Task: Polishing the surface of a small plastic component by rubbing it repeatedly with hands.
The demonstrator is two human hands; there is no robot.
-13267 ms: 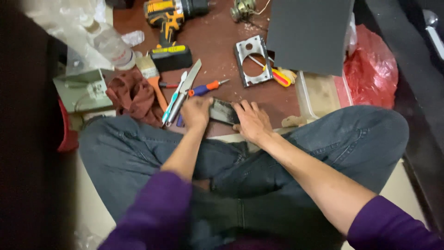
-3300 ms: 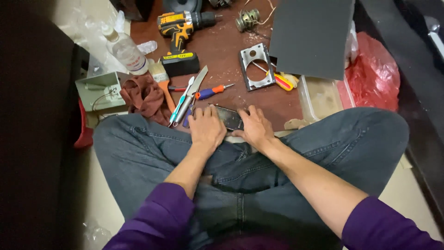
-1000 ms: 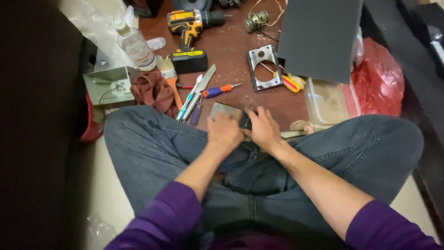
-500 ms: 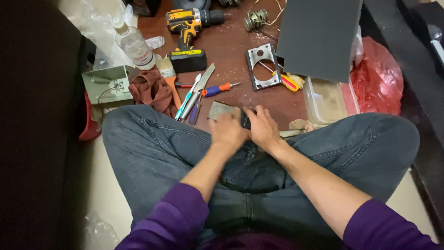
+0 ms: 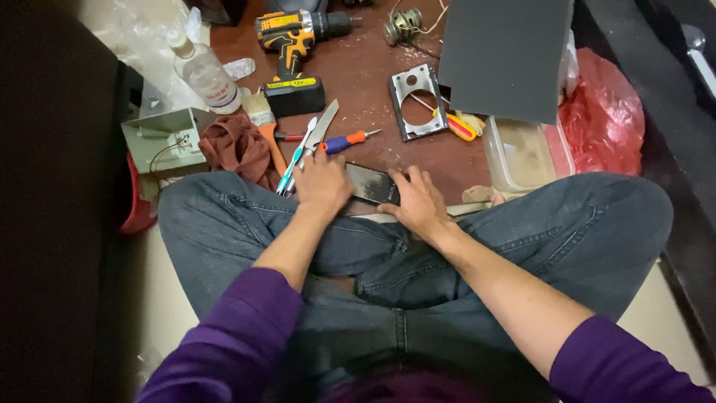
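From above, the left hand (image 5: pixel 322 183) and right hand (image 5: pixel 419 203) both press flat on a dark plate (image 5: pixel 371 183) at the near edge of the brown board (image 5: pixel 358 67), fingers spread rather than clenched; how far the work has got cannot be told. Sawdust flecks the wood. A yellow drill (image 5: pixel 292 36), steel bracket (image 5: pixel 416 101), screwdriver (image 5: pixel 344 140) and rag (image 5: pixel 237 146) lie beyond.

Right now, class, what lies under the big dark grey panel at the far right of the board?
Under the dark grey panel, a clear plastic tub and yellow-handled pliers poke out. Their far ends, and anything else beneath, are covered.
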